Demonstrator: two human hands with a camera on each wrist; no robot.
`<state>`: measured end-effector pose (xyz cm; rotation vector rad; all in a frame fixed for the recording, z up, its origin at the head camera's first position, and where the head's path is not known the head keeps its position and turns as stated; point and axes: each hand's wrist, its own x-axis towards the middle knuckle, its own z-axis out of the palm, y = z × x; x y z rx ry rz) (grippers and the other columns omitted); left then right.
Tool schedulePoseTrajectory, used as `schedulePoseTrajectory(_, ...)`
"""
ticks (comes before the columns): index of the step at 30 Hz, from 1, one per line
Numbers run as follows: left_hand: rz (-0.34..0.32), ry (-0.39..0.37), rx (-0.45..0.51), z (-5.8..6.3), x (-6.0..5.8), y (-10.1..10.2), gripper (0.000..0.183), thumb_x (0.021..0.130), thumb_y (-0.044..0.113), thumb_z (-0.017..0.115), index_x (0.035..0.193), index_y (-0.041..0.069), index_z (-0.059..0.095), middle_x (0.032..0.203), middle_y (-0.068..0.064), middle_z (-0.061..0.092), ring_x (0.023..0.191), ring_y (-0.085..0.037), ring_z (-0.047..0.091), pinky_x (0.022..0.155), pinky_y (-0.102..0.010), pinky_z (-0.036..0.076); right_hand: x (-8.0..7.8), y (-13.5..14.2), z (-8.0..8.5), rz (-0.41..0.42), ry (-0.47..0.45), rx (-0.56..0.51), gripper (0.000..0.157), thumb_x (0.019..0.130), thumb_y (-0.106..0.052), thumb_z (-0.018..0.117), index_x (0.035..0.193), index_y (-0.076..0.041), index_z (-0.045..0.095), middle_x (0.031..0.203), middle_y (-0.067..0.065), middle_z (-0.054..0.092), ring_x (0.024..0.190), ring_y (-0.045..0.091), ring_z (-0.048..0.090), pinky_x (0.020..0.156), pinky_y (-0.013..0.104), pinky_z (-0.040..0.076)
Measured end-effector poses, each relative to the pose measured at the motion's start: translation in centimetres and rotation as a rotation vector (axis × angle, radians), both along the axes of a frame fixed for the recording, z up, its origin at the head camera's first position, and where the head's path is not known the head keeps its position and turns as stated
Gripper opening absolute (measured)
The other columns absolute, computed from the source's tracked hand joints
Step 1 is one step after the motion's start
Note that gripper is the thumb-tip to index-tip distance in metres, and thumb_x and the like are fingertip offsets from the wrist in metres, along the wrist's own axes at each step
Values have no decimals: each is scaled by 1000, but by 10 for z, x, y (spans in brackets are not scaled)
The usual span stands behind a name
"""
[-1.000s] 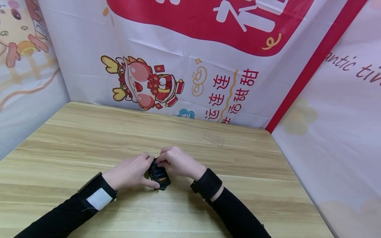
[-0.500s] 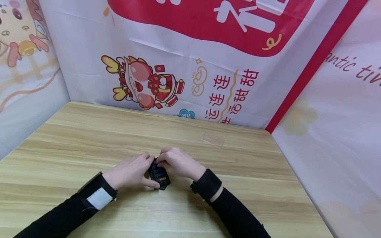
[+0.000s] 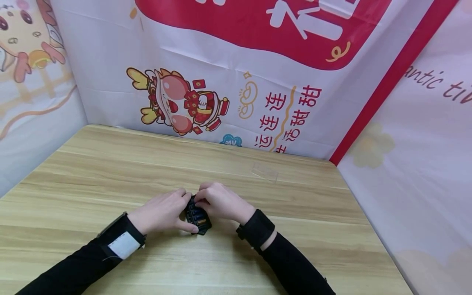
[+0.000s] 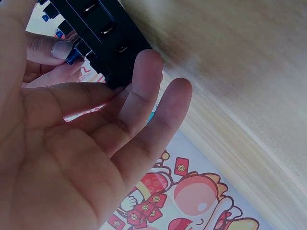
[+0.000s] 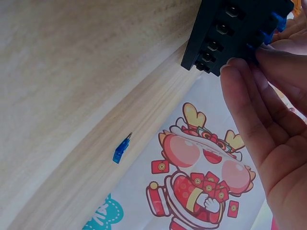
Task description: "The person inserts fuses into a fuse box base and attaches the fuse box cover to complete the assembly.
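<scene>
A black fuse box (image 3: 200,215) with a row of slots lies on the table between the hands. Several blue blade fuses and an orange one show in it. My left hand (image 3: 164,211) grips the box by its ends, thumb at the near end and fingers at the far end. From the right, my right hand (image 3: 223,203) pinches a blue fuse (image 4: 74,56) at the far end of the row. How deep that fuse sits is hidden by the fingers. Metal terminals line the side of the box in the right wrist view.
A clear rectangular plastic piece (image 3: 264,172) lies toward the back of the wooden table (image 3: 295,241). In the right wrist view, a small blue piece with a metal tip (image 5: 122,149) is on the table. Printed cloth walls (image 3: 236,94) rise at the back and sides.
Both hands and the fuse box keep almost the same place. The head view has shifted very slightly.
</scene>
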<state>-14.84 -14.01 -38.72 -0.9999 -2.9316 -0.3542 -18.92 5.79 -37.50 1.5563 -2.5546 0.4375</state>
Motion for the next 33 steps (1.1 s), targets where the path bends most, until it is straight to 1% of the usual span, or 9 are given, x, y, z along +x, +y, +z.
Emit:
schedulePoseTrajectory(6,3,-1,-3,-1,0,0,81,69,76,61,109,6,58,93,1,49,76,-10,49,62,-28,42,1,0,0,-4,3,9,5,88,-11,67,89,-11,72,82,-8,52,71,-2,49,65,9,38)
schedulePoseTrajectory(13,13,-14,-8,-1,0,0,82,69,75,62,112,6,58,94,1,49,76,-10,49,62,-28,42,2,0,1,10,9,20,6,87,-10,68,91,-11,73,83,-7,54,74,-2,50,67,8,38)
schedulePoseTrajectory(16,10,-11,-6,0,0,0,83,69,76,62,112,5,58,93,2,49,76,-10,48,62,-28,42,2,-1,0,9,26,38,7,88,-10,67,92,-12,73,82,-6,53,72,-2,50,67,8,38)
schedulePoseTrajectory(23,-1,1,-3,1,0,0,78,69,72,65,109,5,59,90,2,48,74,-9,47,60,-27,41,3,-4,-1,-2,61,73,8,90,-11,65,93,-13,73,78,-7,49,68,-1,47,64,8,37)
schedulePoseTrajectory(28,7,-7,-4,3,0,0,79,69,71,66,110,4,59,91,2,48,74,-10,47,60,-26,41,4,-5,1,7,88,86,10,91,-11,64,94,-12,74,75,-7,45,65,1,44,59,8,35)
schedulePoseTrajectory(33,13,-10,-10,3,0,0,79,69,71,66,110,4,59,91,1,48,74,-10,47,59,-26,41,4,-5,2,17,81,84,11,92,-10,63,94,-11,74,74,-5,44,64,3,42,58,9,34)
